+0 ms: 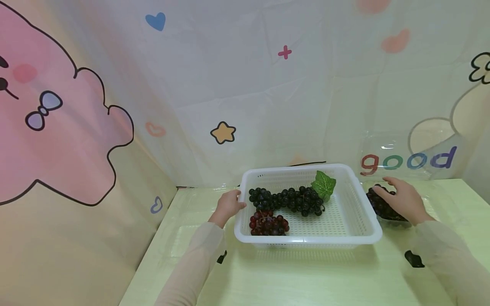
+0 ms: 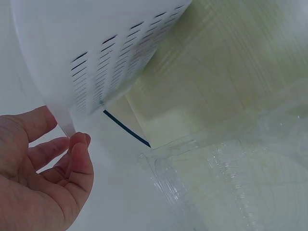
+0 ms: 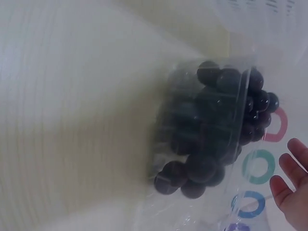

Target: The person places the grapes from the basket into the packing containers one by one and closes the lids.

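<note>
A white plastic basket point(image 1: 306, 239) stands on the table, holding dark grape bunches point(image 1: 294, 199), a reddish bunch point(image 1: 269, 224) and a green leaf point(image 1: 323, 185). My left hand point(image 1: 229, 206) is at the basket's left side; the left wrist view shows its thumb and fingers pinching the white rim point(image 2: 60, 115). To the right of the basket, a clear plastic box point(image 3: 243, 144) contains dark grapes point(image 3: 202, 166). Over this box in the head view is my right hand point(image 1: 407, 202). Its fingers point(image 3: 293, 168) are extended beside the box, apart from the grapes.
Behind the table point(image 1: 306, 280) hangs a printed curtain point(image 1: 264, 110) with colourful letters at the right. Clear plastic sheeting point(image 2: 231, 183) covers the table's far left corner. Dark straps point(image 1: 414, 259) show at both sleeves.
</note>
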`<state>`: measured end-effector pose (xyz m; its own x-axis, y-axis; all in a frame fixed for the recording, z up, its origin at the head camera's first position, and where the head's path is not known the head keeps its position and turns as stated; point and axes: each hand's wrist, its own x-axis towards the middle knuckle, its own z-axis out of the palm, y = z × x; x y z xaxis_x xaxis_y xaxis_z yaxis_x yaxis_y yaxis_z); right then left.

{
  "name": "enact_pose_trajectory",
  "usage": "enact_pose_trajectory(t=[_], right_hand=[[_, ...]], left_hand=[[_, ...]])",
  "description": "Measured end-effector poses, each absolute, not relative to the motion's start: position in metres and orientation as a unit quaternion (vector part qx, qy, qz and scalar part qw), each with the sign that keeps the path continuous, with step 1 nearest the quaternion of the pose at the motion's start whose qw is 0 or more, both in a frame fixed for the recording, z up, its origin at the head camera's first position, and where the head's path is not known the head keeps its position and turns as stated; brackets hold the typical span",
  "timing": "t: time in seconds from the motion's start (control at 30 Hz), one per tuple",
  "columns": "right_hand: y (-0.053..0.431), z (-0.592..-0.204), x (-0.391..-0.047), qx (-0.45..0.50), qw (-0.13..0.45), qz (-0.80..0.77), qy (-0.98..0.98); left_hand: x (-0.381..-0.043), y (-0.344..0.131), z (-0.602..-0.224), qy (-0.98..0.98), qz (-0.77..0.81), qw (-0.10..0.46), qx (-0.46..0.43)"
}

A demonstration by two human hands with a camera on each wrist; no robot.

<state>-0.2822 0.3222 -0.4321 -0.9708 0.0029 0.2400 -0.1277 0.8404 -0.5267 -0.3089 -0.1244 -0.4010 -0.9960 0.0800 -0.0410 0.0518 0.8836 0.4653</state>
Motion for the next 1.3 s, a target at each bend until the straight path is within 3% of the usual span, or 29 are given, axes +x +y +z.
enact_pose_trajectory(t=[0.87, 1.3], right_hand=[[0.284, -0.405, -0.288, 0.095, 0.144, 0.305, -0.937], [0.273, -0.41, -0.285, 0.119, 0.049, 0.291, -0.948]], left_hand=[[-0.308, -0.124, -0.4, 0.968, 0.249, 0.027, 0.032], [-0.307, -0.123, -0.4, 0.968, 0.247, 0.029, 0.032]])
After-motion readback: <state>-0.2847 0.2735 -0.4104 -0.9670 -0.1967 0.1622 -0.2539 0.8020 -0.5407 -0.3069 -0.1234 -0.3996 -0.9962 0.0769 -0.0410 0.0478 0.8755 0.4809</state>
